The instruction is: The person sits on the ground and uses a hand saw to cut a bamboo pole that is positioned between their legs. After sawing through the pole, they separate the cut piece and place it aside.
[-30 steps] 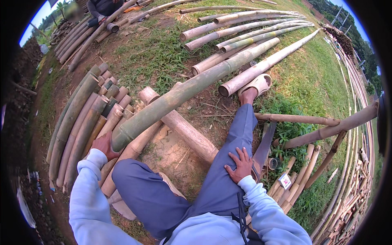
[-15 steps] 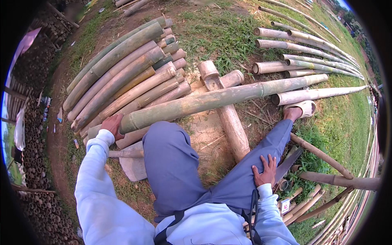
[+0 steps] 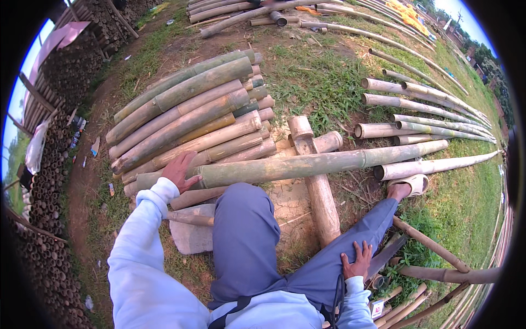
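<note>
A long green bamboo pole (image 3: pixel 285 168) lies across in front of my knees, its left part beside a stack of cut bamboo lengths (image 3: pixel 186 112). My left hand (image 3: pixel 179 172) rests on top of the pole near its left end, fingers stretched forward and thumb apart. Under the pole's middle runs a thick bamboo support (image 3: pixel 320 211) with a notched upper end, crossed by a short bamboo piece (image 3: pixel 329 142). My right hand (image 3: pixel 357 260) lies flat on my right thigh with the fingers spread, holding nothing.
Several long bamboo poles (image 3: pixel 433 100) lie on the grass at the right, one beside my sandalled foot (image 3: pixel 410 186). A bamboo frame (image 3: pixel 446 272) stands near my right knee. Stacked bamboo (image 3: pixel 44 257) lines the far left. More poles (image 3: pixel 230 22) lie at the back.
My left hand has loosened from around the pole's left part and now lies over it with fingers extended. The view has tilted up, showing more at the back. My right hand stays on the thigh.
</note>
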`<state>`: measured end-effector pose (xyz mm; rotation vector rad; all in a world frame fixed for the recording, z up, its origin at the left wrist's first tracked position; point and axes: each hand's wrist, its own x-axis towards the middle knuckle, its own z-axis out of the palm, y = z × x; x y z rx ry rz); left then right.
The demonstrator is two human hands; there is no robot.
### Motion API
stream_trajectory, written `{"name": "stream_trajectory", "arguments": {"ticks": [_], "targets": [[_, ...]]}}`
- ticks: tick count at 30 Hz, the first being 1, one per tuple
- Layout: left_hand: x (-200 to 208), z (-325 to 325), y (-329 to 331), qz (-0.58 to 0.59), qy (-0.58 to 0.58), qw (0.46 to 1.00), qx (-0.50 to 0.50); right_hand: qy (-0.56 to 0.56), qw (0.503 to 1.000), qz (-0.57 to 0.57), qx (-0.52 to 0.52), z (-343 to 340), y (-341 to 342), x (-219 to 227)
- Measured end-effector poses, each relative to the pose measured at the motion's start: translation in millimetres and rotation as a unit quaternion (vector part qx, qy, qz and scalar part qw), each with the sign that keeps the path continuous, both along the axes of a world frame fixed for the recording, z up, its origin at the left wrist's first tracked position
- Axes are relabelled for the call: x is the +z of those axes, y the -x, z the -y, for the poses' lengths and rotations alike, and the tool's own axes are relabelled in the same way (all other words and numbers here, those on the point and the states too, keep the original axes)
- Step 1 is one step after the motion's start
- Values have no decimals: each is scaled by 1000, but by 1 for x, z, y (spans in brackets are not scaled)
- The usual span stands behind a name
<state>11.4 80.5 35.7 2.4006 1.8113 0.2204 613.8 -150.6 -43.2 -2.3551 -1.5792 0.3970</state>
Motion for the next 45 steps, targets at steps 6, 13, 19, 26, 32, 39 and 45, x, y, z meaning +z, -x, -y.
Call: {"name": "stream_trajectory", "arguments": {"ticks": [6,13,19,26,32,39,45], "targets": [[34,-7,-60,191,-60,980,-24,43,999,10,-15,-11,10,13],[65,-22,-143,111,211,968,-82,11,997,-35,-71,-45,-55,-20],[89,6,-200,-83,264,957,-92,86,990,-21,-106,-53,-71,-39],[108,15,-235,31,225,957,-183,84,989,-40,-118,-47,-60,-29],[89,-16,-228,213,92,964,-133,65,990,-44,-113,-39,-55,-35],[68,28,-193,343,100,932,-61,134,988,9,-72,-42,-39,-23],[54,73,-181,410,4,912,-11,245,969,3,31,-85,-1,8]]}}
